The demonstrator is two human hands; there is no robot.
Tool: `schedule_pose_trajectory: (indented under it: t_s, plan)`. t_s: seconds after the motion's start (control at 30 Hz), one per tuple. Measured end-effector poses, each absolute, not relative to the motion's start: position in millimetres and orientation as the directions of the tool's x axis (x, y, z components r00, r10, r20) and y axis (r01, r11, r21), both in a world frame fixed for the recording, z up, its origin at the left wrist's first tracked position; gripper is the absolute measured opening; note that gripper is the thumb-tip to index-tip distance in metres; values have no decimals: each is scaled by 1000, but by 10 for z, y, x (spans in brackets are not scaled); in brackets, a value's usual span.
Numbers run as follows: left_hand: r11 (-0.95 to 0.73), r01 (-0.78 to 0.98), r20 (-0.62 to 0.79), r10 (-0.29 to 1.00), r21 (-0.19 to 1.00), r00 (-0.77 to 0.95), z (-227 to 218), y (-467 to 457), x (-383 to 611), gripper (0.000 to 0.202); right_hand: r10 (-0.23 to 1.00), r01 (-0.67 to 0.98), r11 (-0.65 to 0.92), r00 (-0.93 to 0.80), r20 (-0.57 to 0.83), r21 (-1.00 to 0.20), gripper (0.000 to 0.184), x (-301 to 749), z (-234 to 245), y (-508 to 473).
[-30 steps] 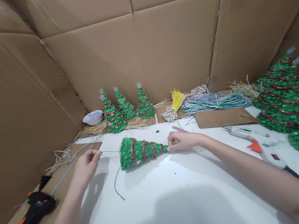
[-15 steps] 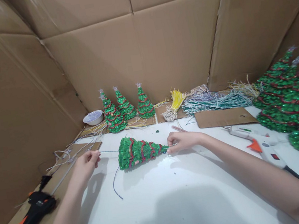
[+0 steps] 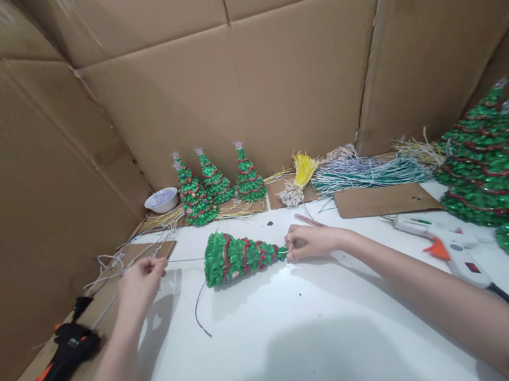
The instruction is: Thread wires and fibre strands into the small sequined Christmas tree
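A small green Christmas tree (image 3: 239, 259) with red garlands lies on its side on the white table, its base to the left and tip to the right. From the base a thin dark wire (image 3: 185, 260) runs taut to my left hand (image 3: 141, 282), which pinches its end. A second, loose wire (image 3: 198, 312) curves down from the base onto the table. My right hand (image 3: 310, 241) is closed at the tree's tip, fingers pinched there. A pale strand shows beside these fingertips; whether they grip it too, I cannot tell.
Small finished trees (image 3: 248, 175) stand at the back beside a white bowl (image 3: 162, 200). Wire bundles (image 3: 372, 173) and a cardboard strip (image 3: 387, 200) lie at back right. A black glue gun (image 3: 51, 364) rests left, a white one (image 3: 457, 253) right, near larger trees (image 3: 485, 156).
My left hand has drawn slightly left relative to the tree, with more wire showing between them. A pale strand now shows by my right fingertips. The whole view has shifted a little.
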State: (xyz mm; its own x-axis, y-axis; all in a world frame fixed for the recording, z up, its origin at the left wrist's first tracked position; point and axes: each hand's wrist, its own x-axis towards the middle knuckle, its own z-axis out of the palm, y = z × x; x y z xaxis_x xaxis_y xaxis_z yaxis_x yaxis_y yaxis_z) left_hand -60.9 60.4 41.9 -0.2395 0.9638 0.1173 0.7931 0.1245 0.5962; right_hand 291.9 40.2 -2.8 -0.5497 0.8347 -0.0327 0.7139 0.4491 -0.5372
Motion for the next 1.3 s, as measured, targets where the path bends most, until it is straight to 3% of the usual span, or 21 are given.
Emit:
schedule_pose_trajectory:
  t_s: [0.2, 0.43, 0.73, 0.93, 1.3]
  plan:
    - [65, 826, 111, 982, 561, -153, 350, 648, -637, 27, 843, 704, 435, -537, -21, -562, 28, 2958, -48, 443]
    - [-69, 834, 9, 997, 548, 76, 345, 589, -576, 34, 862, 670, 387, -507, -9, -633, 37, 3042, 11, 473]
    - [-229, 843, -7, 964, 487, 266, 303, 451, -427, 27, 858, 624, 355, -513, -21, -697, 20, 3098, -21, 528]
    - [-357, 787, 15, 914, 503, 406, 249, 431, -371, 37, 862, 648, 346, -506, -43, -679, 22, 3091, 19, 489]
    - [-453, 766, 59, 874, 456, 482, 51, 481, -329, 28, 885, 732, 364, -464, -30, -576, 19, 3044, -24, 443]
